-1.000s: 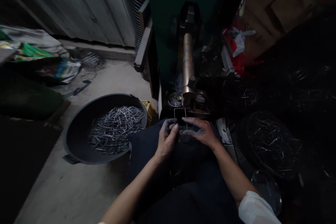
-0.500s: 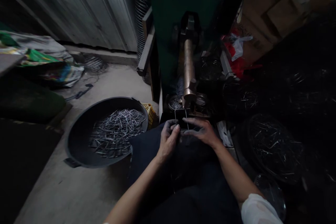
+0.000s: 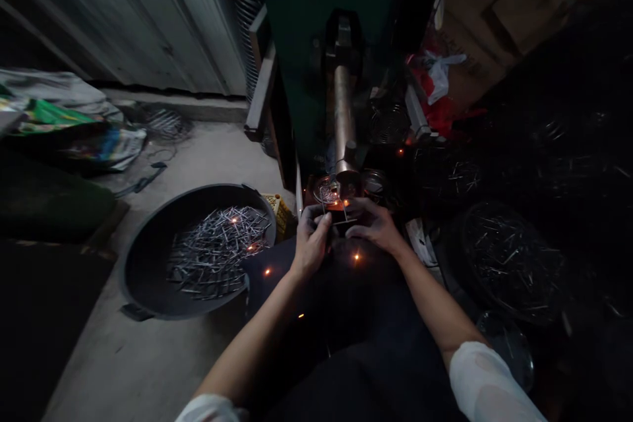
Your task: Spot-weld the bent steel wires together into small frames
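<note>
Between my hands is a small bent metal wire frame (image 3: 345,222), its far end close under the copper-coloured arm (image 3: 345,119) of a machine. My left hand (image 3: 312,237) is closed on the frame's left side, thumb pressed along it. My right hand (image 3: 374,225) pinches the right side with thumb and fingers. Orange sparks (image 3: 357,257) fly out from below the arm's tip, over my lap and the basin. Where the wire touches the machine is too dark and small to make out.
Left of my knees a black basin (image 3: 143,277) holds many short metal rods (image 3: 217,250). Behind it stands a yellow crate (image 3: 277,214). A dark container (image 3: 514,264) of wire pieces sits at the right. A green machine body (image 3: 291,26) rises ahead, beside cardboard boxes (image 3: 524,6).
Sparks have appeared around the machine's tip and scattered toward me. My hands and the wire frame have moved slightly forward to the tip. The view has shifted a little.
</note>
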A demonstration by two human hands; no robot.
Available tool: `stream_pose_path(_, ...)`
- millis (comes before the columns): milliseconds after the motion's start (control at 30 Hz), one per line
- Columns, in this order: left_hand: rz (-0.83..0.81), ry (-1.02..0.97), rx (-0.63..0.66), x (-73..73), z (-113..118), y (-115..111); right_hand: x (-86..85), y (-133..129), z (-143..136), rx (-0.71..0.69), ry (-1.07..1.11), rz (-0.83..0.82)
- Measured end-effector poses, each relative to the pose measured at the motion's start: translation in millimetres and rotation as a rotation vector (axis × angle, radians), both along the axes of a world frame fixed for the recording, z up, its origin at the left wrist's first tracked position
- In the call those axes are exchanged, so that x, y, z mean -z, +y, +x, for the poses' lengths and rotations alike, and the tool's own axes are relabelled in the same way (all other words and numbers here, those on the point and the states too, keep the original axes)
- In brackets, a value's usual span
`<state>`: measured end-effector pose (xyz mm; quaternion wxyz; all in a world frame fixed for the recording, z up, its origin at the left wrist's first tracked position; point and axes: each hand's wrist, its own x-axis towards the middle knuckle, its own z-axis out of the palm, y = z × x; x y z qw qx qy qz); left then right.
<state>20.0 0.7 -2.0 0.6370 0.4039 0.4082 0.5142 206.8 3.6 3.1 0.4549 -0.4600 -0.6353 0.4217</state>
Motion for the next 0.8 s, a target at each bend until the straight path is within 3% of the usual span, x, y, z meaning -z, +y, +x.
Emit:
stream_pose_path(167,-0.001,-0.009,-0.051,-8.1,1.4,26.1,1.9,19.7,4.9,0.190,0.018,-0.051)
stream_pose_path(600,0.019,-0.004,-0.085,1.3,4.2,52.2,9.9,44.3,-6.8,0.223,0.016,-0.036)
stream_pose_path(700,0.017,-0.007,-0.113,0.7,6.8,52.8,10.4,39.3,-7.0,0.247,0.039,-0.081)
stream_pose_path(800,0.040,0.008,-0.123,-3.2,9.4,45.5,8.9,18.1,-0.8,0.269,0.028,-0.096)
